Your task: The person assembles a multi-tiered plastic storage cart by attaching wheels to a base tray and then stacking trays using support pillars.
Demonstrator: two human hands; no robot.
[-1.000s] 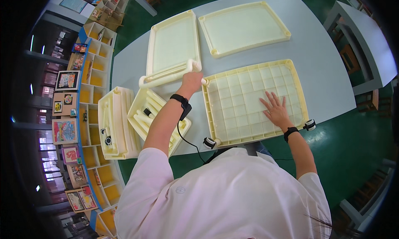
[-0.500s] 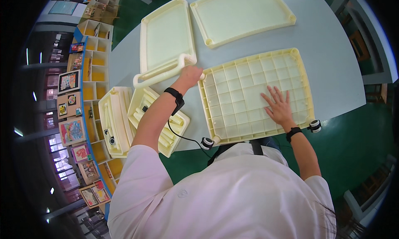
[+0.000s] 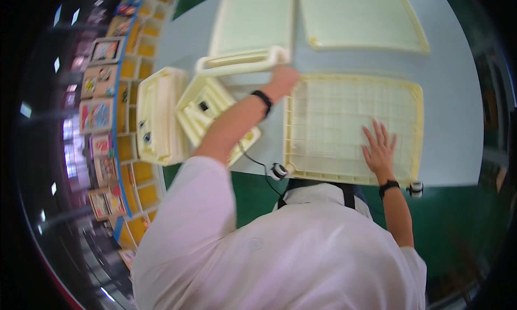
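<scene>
Right hand (image 3: 378,151) unmoved since a second ago, fingers spread flat on pale yellow gridded plastic tray (image 3: 353,128) near table (image 3: 455,121) front edge; left hand (image 3: 283,82) still closed on cream tray rim (image 3: 242,62), stack unlifted.

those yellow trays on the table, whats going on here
A person in a white shirt stands at a grey table. The right hand lies flat inside the gridded tray, while the left hand grips the end of a narrow tray. More pale yellow trays lie beyond and to the left.
</scene>
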